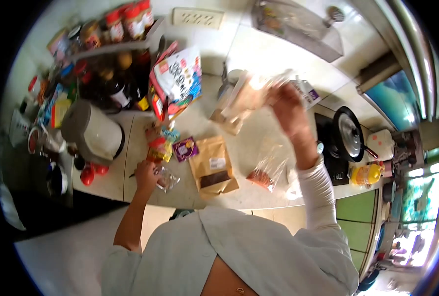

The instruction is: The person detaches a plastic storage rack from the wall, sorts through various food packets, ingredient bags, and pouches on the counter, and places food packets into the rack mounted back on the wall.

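Observation:
My right hand (289, 109), smeared a little by motion, is raised over the back of the counter. Its fingers are closed on the top of a clear plastic bag (251, 92) with something beige inside. At the counter's front left, my left hand (147, 175) has its fingers curled at a crumpled clear plastic wrapper (168, 179). Just beyond it lie small red and yellow packets (159, 148) and a purple sachet (185, 149). Between my hands is a brown paper pouch (213, 165) with a dark window. A clear bag with reddish contents (264, 177) lies to its right.
A large colorful snack bag (177, 81) leans beside a rack (116, 49) of jars and bottles. A grey-white canister (93, 132) and red tomatoes (87, 175) are at left. To the right, a lidded pan (348, 133) sits on the stove beside a yellow oil bottle (366, 175).

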Available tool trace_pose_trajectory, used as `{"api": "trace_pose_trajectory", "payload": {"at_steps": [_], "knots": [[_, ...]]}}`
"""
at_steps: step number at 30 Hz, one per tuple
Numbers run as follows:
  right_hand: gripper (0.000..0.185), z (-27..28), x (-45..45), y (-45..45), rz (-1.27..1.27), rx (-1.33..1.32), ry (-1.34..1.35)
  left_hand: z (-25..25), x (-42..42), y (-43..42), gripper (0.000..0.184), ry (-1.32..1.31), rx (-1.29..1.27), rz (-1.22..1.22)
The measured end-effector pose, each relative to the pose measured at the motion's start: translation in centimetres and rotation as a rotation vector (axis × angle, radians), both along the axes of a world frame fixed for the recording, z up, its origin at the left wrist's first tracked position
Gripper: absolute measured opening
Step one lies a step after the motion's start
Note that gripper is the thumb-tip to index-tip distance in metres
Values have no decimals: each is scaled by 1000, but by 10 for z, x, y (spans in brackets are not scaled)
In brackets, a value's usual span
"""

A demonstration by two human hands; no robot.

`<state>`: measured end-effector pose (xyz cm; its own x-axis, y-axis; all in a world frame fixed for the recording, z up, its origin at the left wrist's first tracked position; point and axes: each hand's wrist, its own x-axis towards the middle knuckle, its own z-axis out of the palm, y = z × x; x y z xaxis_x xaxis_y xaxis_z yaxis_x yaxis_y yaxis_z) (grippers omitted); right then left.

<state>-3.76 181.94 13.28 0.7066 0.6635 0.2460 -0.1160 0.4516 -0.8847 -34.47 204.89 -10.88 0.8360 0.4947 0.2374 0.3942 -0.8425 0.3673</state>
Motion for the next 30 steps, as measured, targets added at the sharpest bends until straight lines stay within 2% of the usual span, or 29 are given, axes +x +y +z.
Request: {"api": "trace_pose_trajectory", "payload": {"at_steps": [1,3,4,6,8,10,12,13,14,16,18,21,22,24,25,28,30], "knots": [[5,24,30,-12,-221,-148,-455,-2,-1,4,32,-22,15,-20],[5,80,63,-10,-407,-72,-724,-4,3,12,24,19,-45,-65],[6,109,68,-4,-356,154,-541,8,8,11,24,5,-34,-74],[6,136,101,8,-511,94,-703,45,13,0,20,33,-663,-66],[5,141,150,17,-510,-24,-770,57,18,-1,18,34,-681,-82],[11,149,154,21,-508,-5,-781,69,21,-4,17,40,-702,-99],[16,163,150,17,-622,-73,-701,80,23,-7,16,-19,-680,-79],[18,166,170,6,-756,-235,-809,81,22,-6,16,-22,-678,-88],[18,166,182,-1,-765,-235,-811,81,19,-5,16,-40,-669,-82],[23,164,199,-12,-1310,-846,-1274,80,15,-2,15,-58,-655,-84],[20,153,217,-20,-1272,-1039,-1285,78,12,-2,15,-23,-597,-88],[20,145,240,-20,-798,-1278,-1127,80,14,-5,15,-3,-625,-85],[18,141,244,-22,-691,-1248,-1582,79,17,-5,15,-2,-623,-87],[18,140,247,-13,-516,-1114,-1517,77,21,-8,16,-43,-669,-87],[18,139,248,-12,-514,-1116,-1513,77,23,-9,16,-39,-669,-87],[21,147,236,-4,-473,-615,-834,77,28,-12,16,-31,-642,-88],[24,152,228,7,-498,-524,-528,71,30,-13,17,-31,-640,-86]]}}
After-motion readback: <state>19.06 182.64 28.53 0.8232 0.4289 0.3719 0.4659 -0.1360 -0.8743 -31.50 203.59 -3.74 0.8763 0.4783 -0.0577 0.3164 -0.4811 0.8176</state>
